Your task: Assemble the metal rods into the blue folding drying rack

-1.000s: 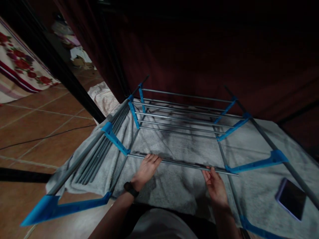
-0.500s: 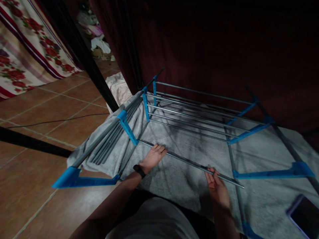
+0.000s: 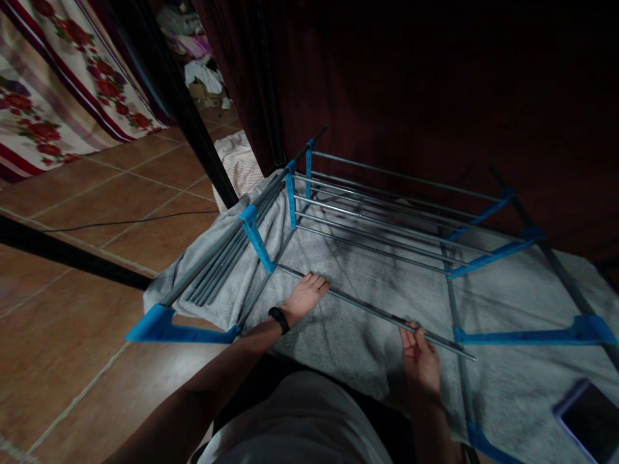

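A thin grey metal tube (image 3: 362, 307) runs across in front of me, its left end at a blue plastic bracket (image 3: 258, 240) of a partly built rack. My left hand (image 3: 308, 296), with a black band at the wrist, is wrapped over the tube near that end. Towards the other end, my right hand (image 3: 420, 351) grips the tube from below between thumb and fingers. The tube's right tip lies just past the right side pole (image 3: 452, 306), near another blue bracket (image 3: 532, 335). Several crossbars (image 3: 372, 216) span the rack's far part between blue brackets.
Loose grey tubes (image 3: 227, 254) lie in a bundle on the grey blanket (image 3: 338, 374) at left. A phone (image 3: 592, 419) rests at lower right. Black metal posts (image 3: 178, 96) stand at left, above the tiled floor (image 3: 111, 193). A dark red curtain (image 3: 387, 84) hangs behind the rack.
The view has shifted slightly, so the rack's left side appears further right and a little higher. Both hands keep hold of the same tube, which has barely moved against the rack.
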Demonstrator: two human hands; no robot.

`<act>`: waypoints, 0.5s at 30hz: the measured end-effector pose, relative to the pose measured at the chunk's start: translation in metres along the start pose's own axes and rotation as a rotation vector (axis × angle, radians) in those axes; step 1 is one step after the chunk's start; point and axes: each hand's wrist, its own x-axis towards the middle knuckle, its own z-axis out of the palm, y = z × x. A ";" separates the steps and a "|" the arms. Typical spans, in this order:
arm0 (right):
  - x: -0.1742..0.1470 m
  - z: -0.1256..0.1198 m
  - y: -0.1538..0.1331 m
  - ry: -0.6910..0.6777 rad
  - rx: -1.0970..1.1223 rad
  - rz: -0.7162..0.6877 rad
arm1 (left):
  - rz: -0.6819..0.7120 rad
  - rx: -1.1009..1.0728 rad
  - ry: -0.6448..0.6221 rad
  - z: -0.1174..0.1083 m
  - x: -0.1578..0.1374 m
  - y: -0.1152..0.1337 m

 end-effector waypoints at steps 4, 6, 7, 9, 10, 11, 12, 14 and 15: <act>0.005 -0.005 0.005 -0.006 -0.021 -0.033 | 0.007 0.012 0.006 0.000 0.000 0.000; 0.006 -0.005 0.006 -0.020 -0.006 -0.048 | 0.016 0.018 -0.002 0.000 0.000 0.000; 0.006 -0.004 0.006 -0.030 0.002 -0.052 | 0.019 0.017 -0.006 0.000 0.000 0.000; 0.004 -0.002 0.004 -0.044 0.011 -0.055 | 0.022 0.004 -0.005 0.001 0.000 -0.001; 0.003 0.000 0.003 -0.047 0.013 -0.057 | 0.024 -0.005 -0.001 0.002 0.000 -0.002; 0.001 0.002 0.002 -0.047 0.015 -0.059 | 0.027 -0.013 0.005 0.003 0.000 -0.002; 0.000 0.004 0.001 -0.040 0.017 -0.063 | 0.031 -0.019 0.013 0.004 0.000 -0.002; -0.003 0.007 -0.001 -0.024 0.015 -0.068 | 0.047 -0.028 0.026 0.005 0.000 -0.003; -0.004 0.008 -0.002 -0.020 0.012 -0.068 | 0.058 -0.031 0.031 0.005 0.001 -0.004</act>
